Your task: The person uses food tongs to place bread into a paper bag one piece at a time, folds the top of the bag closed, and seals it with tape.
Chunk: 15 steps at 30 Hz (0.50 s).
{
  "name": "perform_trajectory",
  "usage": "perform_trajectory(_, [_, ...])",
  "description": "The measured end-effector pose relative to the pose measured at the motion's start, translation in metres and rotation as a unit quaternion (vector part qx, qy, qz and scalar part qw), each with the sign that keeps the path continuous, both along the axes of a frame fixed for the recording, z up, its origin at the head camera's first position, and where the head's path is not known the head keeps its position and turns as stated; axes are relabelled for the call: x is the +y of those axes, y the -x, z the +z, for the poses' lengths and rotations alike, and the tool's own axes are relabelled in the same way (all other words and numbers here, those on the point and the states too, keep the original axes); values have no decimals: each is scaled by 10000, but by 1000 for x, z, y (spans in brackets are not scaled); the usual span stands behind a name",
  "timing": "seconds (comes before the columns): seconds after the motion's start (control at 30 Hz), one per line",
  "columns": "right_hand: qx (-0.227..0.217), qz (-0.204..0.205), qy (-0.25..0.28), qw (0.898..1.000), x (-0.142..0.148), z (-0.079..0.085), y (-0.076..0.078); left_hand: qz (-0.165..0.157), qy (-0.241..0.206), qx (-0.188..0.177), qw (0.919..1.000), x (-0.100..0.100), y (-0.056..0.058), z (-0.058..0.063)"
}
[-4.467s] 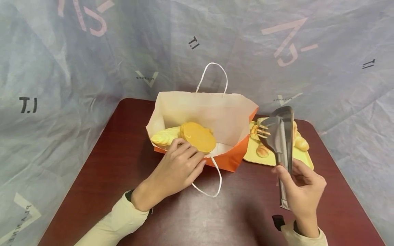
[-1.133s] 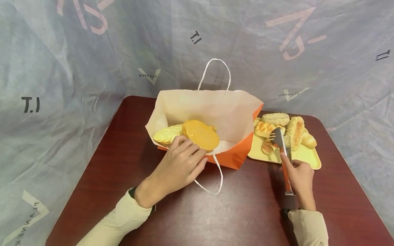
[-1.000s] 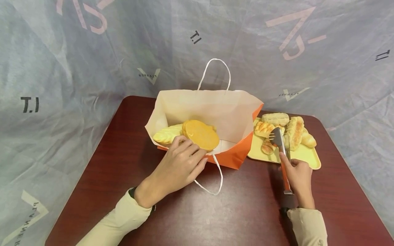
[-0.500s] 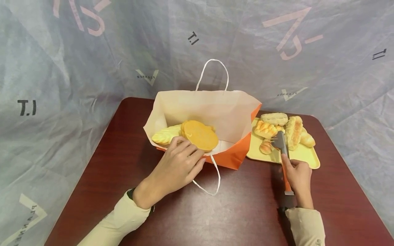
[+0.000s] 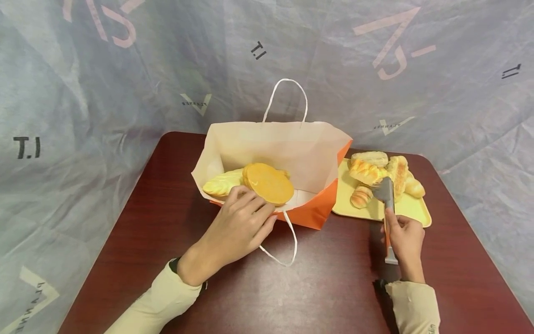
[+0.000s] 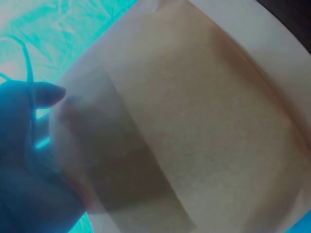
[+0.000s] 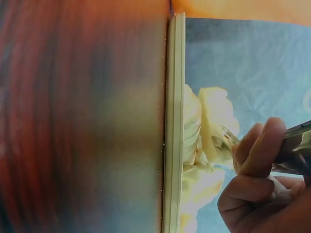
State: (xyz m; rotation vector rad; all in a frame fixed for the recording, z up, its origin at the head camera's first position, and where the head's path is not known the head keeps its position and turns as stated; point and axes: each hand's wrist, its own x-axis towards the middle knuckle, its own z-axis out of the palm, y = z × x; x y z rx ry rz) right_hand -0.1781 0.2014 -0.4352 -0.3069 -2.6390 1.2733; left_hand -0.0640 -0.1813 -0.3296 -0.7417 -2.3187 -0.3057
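Note:
In the head view, my left hand (image 5: 233, 229) grips the front rim of an open paper bag (image 5: 308, 218), white inside and orange outside. Inside the bag lie a round golden bread (image 5: 271, 185) and a pale yellow long loaf (image 5: 223, 183). My right hand (image 5: 404, 239) holds metal serving tongs (image 5: 388, 195) over the yellow tray (image 5: 350, 211). The fork-like tips meet a golden ridged pastry (image 5: 365, 170). In the right wrist view this pastry (image 7: 216, 121) stands out beyond the other breads at the tong tips. The left wrist view shows mostly the bag's paper wall (image 6: 194, 111).
A small striped roll (image 5: 361, 197), a pale oblong bread (image 5: 371, 158), a long browned loaf (image 5: 398, 174) and a smooth bun (image 5: 414, 186) lie on the tray. White cord handles (image 5: 306, 99) stick out from the bag. Grey printed sheeting (image 5: 325, 55) hangs behind the table (image 5: 292, 297).
My right hand lowered the tongs to the tray from beside the bag. The ridged pastry has shifted slightly up and right with the tong tips. My left hand keeps its grip on the bag.

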Motion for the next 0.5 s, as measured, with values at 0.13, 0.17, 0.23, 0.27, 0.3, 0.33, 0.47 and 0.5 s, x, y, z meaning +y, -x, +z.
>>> perform_trajectory(0.13, [250,-40,109,9996,-1,0,-1,26,14,-74,10000,0,-1,0])
perform_trajectory(0.17, [312,-54,146,9994,-1,0,-1,16,-7,-81,10000,0,-1,0])
perform_trajectory(0.23, [422,-73,245,9988,-1,1,0,22,-9,-98,9999,0,-1,0])
perform_trajectory(0.27, [469,-86,310,9984,-1,1,0,21,-14,-107,9999,0,-1,0])
perform_trajectory(0.3, [522,-90,372,9979,-1,1,1,16,-16,-108,9999,0,-1,0])
perform_trajectory(0.33, [559,-90,434,9975,0,1,2,12,-20,-104,9999,0,0,0])
perform_trajectory(0.47, [659,-119,557,9962,2,0,3,6,-20,-139,9999,0,1,-1])
perform_trajectory(0.5, [679,-128,582,9959,2,0,3,3,-19,-139,9999,1,2,-1])
